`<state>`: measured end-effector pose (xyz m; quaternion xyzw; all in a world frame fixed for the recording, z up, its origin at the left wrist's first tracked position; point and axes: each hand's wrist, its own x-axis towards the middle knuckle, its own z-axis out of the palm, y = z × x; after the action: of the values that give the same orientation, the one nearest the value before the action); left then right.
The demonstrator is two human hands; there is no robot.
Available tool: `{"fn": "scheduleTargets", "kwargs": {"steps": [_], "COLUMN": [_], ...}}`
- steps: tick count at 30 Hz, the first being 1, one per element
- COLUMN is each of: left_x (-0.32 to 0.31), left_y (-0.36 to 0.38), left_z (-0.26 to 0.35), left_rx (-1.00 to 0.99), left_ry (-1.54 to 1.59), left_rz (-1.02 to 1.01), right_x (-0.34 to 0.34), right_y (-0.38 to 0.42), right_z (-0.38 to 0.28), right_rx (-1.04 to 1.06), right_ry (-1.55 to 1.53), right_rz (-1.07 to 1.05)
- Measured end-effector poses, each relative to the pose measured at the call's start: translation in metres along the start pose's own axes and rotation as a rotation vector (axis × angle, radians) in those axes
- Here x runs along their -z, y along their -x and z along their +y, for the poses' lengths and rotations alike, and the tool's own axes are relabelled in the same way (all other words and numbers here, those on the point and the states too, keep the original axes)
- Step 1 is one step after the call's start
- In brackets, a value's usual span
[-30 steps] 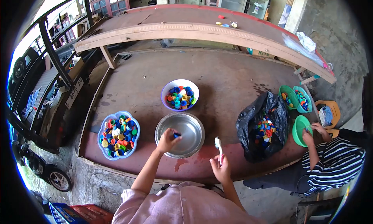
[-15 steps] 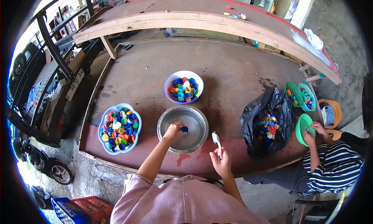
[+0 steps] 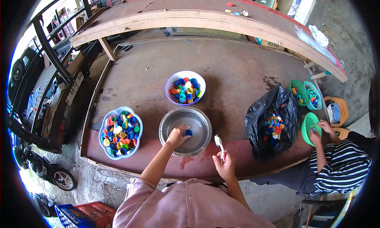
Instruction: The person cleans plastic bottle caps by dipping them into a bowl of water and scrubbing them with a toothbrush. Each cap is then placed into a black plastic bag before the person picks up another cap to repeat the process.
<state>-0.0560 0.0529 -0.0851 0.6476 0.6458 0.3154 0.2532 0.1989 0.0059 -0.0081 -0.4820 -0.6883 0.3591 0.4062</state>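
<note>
My left hand is over the metal basin, its fingers closed on a dark blue bottle cap. Water appears to stand in the basin. To the right of it, my right hand grips the handle of a white and pink brush, bristles pointing up and away from me. Behind the basin sits a white bowl with a purple rim, filled with colourful caps. A pale blue scalloped basin, heaped with mixed caps, stands at the left.
A black plastic bag of caps lies on the right of the table. Beyond it are green bowls, and another person's hands hold a green bowl. A raised wooden shelf crosses the back.
The view has shifted very slightly. My left hand still holds the blue cap over the basin, and the brush stays in my right hand.
</note>
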Motion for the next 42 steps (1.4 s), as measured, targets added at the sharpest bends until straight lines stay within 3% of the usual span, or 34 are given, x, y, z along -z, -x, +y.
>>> {"fn": "scheduleTargets", "kwargs": {"steps": [2, 5, 11, 14, 19, 23, 24, 26, 27, 32, 36, 38, 39, 42], "left_x": [-0.003, 0.005, 0.031, 0.063, 0.114, 0.104, 0.086, 0.063, 0.062, 0.1, 0.112, 0.084, 0.066, 0.044], "left_y": [-0.001, -0.001, -0.009, -0.013, -0.011, -0.013, -0.017, -0.013, -0.012, -0.022, -0.016, -0.009, -0.005, 0.017], "left_z": [-0.003, 0.009, 0.028, 0.06, 0.119, 0.105, 0.086, 0.056, 0.057, 0.095, 0.115, 0.087, 0.06, 0.055], "left_rx": [0.061, 0.032, -0.004, -0.112, -0.133, -0.13, -0.107, -0.049, -0.097, -0.169, -0.212, -0.179, -0.191, -0.026], "left_ry": [0.33, 0.313, 0.301, 0.136, 0.288, 0.573, 0.472, -0.002, -0.083, 0.008, 0.266, 0.121, -0.162, 0.333], "left_rz": [0.004, 0.077, 0.038, 0.045, 0.119, 0.129, 0.191, -0.059, -0.095, -0.01, -0.001, 0.095, 0.037, 0.118], "right_x": [-0.001, -0.003, -0.005, -0.005, -0.004, -0.003, -0.002, -0.003, -0.002, 0.001, 0.0, -0.003, -0.005, -0.001], "right_y": [0.0, 0.001, -0.002, 0.0, 0.0, -0.001, -0.001, 0.0, 0.0, -0.002, -0.002, -0.002, 0.0, -0.001], "right_z": [0.003, 0.005, 0.006, 0.005, 0.003, 0.004, 0.003, 0.004, 0.004, -0.002, 0.008, 0.007, 0.007, 0.002], "right_rx": [0.017, 0.024, 0.043, 0.037, 0.005, 0.048, 0.055, 0.049, 0.048, 0.045, 0.066, 0.048, 0.027, -0.145], "right_ry": [-0.002, 0.006, -0.011, -0.014, -0.029, -0.02, -0.015, -0.025, -0.031, 0.0, 0.019, -0.035, -0.087, -0.014], "right_rz": [0.004, -0.002, -0.012, -0.021, -0.029, -0.012, -0.003, -0.008, -0.013, -0.015, -0.011, 0.013, 0.034, -0.108]}}
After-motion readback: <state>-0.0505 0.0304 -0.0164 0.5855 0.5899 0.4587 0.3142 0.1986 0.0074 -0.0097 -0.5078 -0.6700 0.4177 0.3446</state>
